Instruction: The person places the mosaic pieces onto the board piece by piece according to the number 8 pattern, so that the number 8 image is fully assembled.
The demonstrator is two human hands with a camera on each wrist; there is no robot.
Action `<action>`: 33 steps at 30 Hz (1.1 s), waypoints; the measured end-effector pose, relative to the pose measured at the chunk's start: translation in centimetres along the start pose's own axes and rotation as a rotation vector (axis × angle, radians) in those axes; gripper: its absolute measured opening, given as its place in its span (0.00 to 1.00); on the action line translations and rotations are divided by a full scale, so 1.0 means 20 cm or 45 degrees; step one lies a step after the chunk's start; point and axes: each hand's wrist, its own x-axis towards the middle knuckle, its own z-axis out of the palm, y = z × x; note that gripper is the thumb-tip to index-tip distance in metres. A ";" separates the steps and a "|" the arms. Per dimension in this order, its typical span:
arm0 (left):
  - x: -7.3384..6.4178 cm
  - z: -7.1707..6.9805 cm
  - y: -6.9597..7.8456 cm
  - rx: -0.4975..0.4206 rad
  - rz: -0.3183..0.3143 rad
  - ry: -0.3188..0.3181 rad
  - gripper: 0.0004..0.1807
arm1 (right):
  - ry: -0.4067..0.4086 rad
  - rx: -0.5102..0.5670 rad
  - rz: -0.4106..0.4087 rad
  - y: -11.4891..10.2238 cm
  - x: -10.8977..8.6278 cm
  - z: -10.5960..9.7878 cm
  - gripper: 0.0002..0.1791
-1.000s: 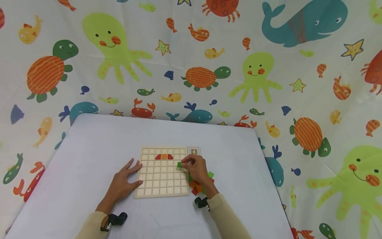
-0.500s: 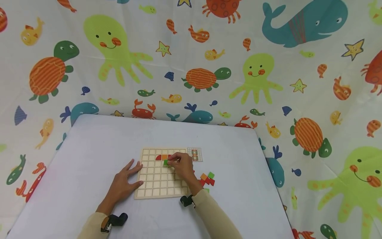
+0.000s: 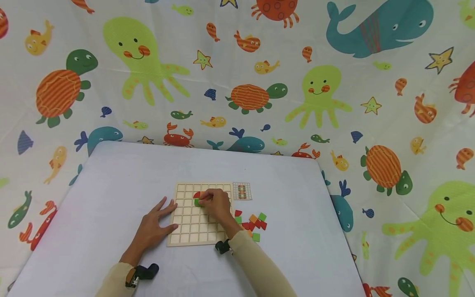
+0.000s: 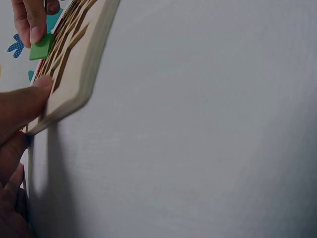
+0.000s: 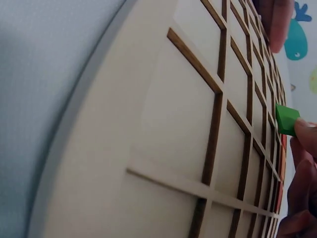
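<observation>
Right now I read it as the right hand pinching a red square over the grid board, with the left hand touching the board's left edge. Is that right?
Not quite: the square is green, not red, as the right wrist view shows. The right hand is pinching it over the grid board, with the left hand touching the board's left edge.

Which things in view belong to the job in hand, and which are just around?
Part of the job:
- wooden grid board, left hand touching its edge
- green tile, pinched by the right hand
- red piece set in the board
- loose coloured pieces beside it
- probably the pattern card

Just around:
- sea-creature cloth
- white table
- black wrist devices
</observation>
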 end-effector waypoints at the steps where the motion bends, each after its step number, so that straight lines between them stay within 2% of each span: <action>1: 0.00 0.00 0.00 -0.001 0.004 0.001 0.43 | 0.001 -0.013 0.001 0.00 0.00 0.01 0.05; 11: 0.01 0.00 -0.01 0.014 0.009 0.009 0.43 | -0.025 -0.194 0.000 -0.02 0.02 0.05 0.04; 23: 0.01 0.00 -0.02 -0.020 -0.007 -0.002 0.44 | -0.020 -0.288 -0.090 -0.02 0.03 0.08 0.03; 29: 0.01 -0.01 -0.01 -0.013 -0.025 -0.013 0.44 | -0.026 -0.255 -0.084 -0.01 0.01 0.04 0.05; 33: 0.01 0.00 0.00 -0.011 -0.029 -0.014 0.44 | -0.006 -0.139 -0.045 0.01 -0.04 -0.03 0.07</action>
